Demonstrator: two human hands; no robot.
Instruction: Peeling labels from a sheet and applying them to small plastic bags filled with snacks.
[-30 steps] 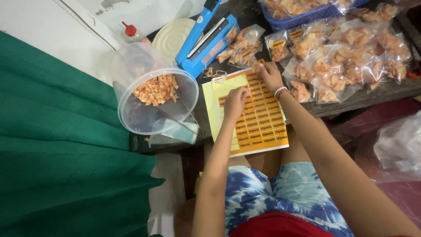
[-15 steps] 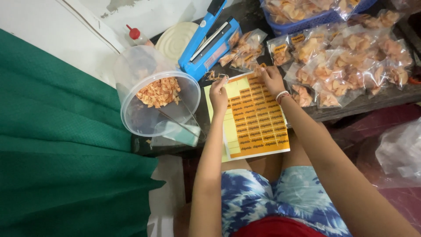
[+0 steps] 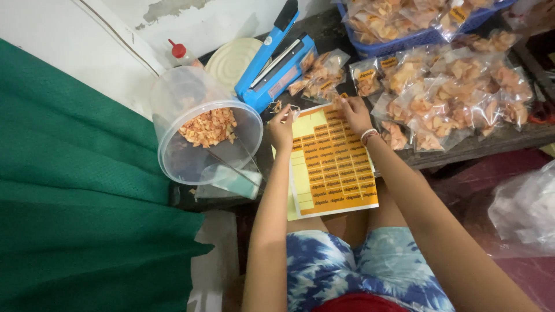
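Observation:
A yellow sheet of orange stickers [image 3: 332, 162] lies on the edge of a dark table, hanging over my lap. My left hand [image 3: 281, 128] rests at the sheet's top left corner with the fingers curled, pinching something small near a scrap of shredded trimmings. My right hand [image 3: 354, 112], a beaded band on its wrist, presses its fingertips on the sheet's top right corner, next to small clear bags of orange snack pieces [image 3: 451, 98].
A tilted clear plastic tub [image 3: 199, 130] with orange snack pieces and metal tongs sits left of the sheet. Behind are a blue heat sealer [image 3: 274, 60], a cream round lid [image 3: 231, 58], a red-capped bottle [image 3: 180, 52] and a blue basket [image 3: 404, 26] of bags. Green cloth [image 3: 87, 190] fills the left.
My left hand has gone from the middle of the sticker sheet up to its top left corner. My right hand stays at the top right corner.

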